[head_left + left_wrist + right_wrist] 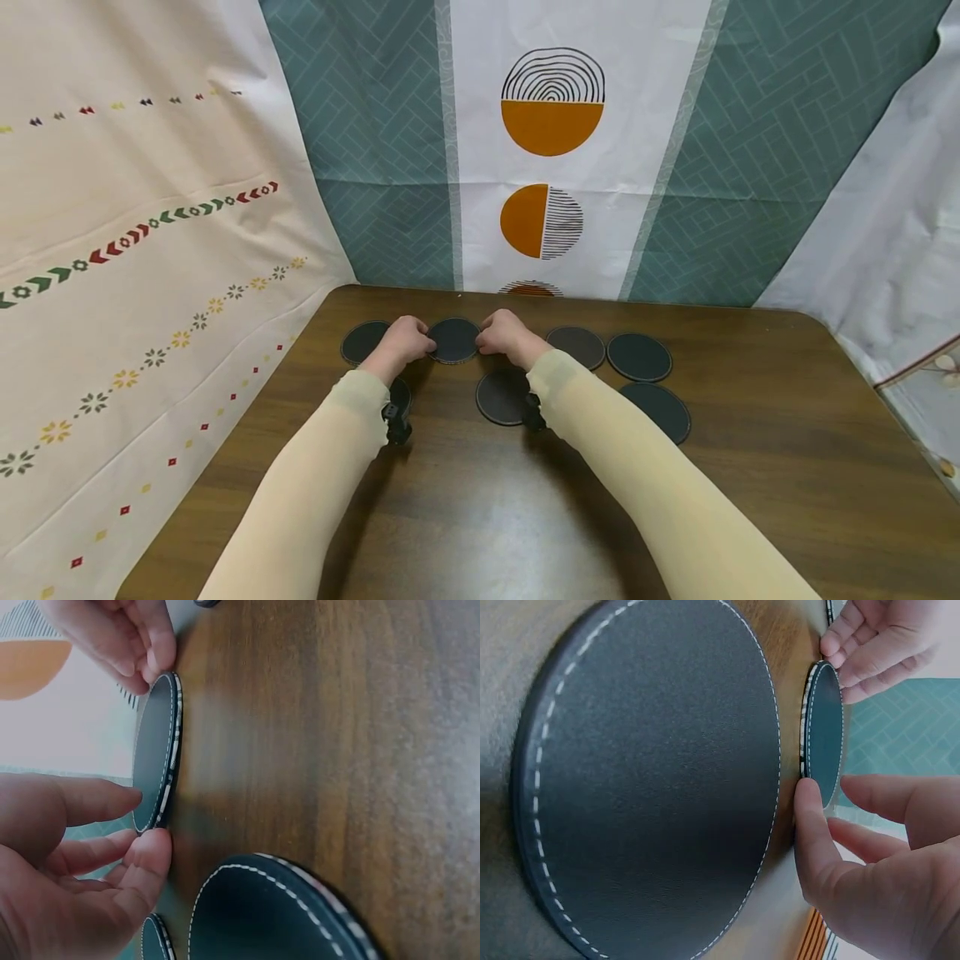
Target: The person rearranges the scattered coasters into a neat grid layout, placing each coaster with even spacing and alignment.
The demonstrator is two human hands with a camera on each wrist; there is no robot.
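Observation:
A round dark coaster (453, 340) with pale stitching round its rim lies near the table's back edge, between both hands. My left hand (403, 342) pinches its left edge; in the left wrist view the thumb is at the rim and the index fingertip reaches over the top face. On the opposite side my right hand (512, 335) pinches the right edge, thumb low at the rim and fingers behind it. Under the right wrist lies another coaster (501, 397), which fills much of the right wrist view. One more coaster (363, 342) sits just left of my left hand.
More dark coasters lie to the right: a brownish one (576, 345), a blackish one (639, 357) and one (663, 408) partly behind the right sleeve. The left wrist partly hides another coaster (402, 394). Patterned cloths (382, 150) hang behind the wooden table (757, 392).

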